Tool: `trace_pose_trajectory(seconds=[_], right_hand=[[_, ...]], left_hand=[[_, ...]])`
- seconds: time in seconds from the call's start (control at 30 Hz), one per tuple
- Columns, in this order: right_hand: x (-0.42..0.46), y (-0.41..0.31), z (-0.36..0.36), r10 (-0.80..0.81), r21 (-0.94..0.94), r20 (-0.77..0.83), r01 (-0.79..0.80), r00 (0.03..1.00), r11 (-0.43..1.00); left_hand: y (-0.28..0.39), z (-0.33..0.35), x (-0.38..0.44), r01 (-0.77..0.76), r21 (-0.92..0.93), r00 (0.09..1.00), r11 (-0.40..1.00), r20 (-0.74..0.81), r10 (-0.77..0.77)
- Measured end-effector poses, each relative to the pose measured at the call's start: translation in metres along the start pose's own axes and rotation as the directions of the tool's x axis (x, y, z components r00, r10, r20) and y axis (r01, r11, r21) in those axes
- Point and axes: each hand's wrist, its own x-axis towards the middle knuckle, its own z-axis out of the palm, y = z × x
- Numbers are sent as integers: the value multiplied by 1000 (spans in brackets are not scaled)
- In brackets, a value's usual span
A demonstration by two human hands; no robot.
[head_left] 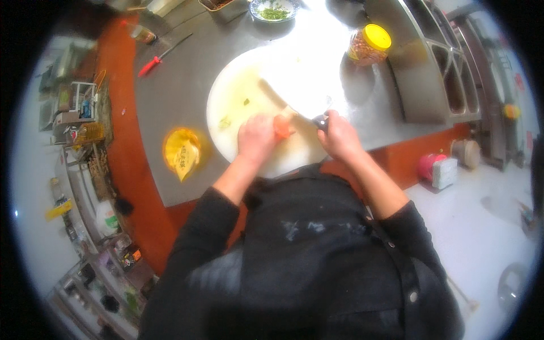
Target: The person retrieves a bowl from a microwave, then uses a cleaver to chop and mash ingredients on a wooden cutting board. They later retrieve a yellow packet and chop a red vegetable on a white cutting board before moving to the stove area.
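My left hand (258, 138) grips an orange piece of food (281, 127), seemingly a carrot, over the near part of a round white chopping board (229, 89). Just to the right, my right hand (341, 135) is closed around the black handle (321, 122) of a knife. Strong glare washes out most of its blade, and a dark shadow runs under the blade's edge. Between the hands, a pale bit lies near the orange piece. Small green scraps (224, 123) rest on the board left of my left hand.
Left of the board stands a yellow tub (169, 142) with a printed packet in it. A red-handled sharpening steel (151, 66) lies farther back. Behind the board are a patterned bowl (255, 9) of chopped greens and a yellow-lidded jar (369, 44). Steel compartments (425, 85) border the right.
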Motion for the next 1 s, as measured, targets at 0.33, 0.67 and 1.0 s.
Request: trace_pose_trajectory(seconds=[0.33,0.67,1.0], right_hand=[[-64,-2,-71,78,368,-9,-69,997,927],[-79,-26,-87,9,61,63,-12,998,998],[-81,-32,-91,-1,16,142,-2,990,1000]], left_hand=[[20,-4,29,-70,-248,985,966,-173,27],[34,28,17,-255,-324,922,911,-366,128],[25,34,17,-271,-300,934,915,-314,173]])
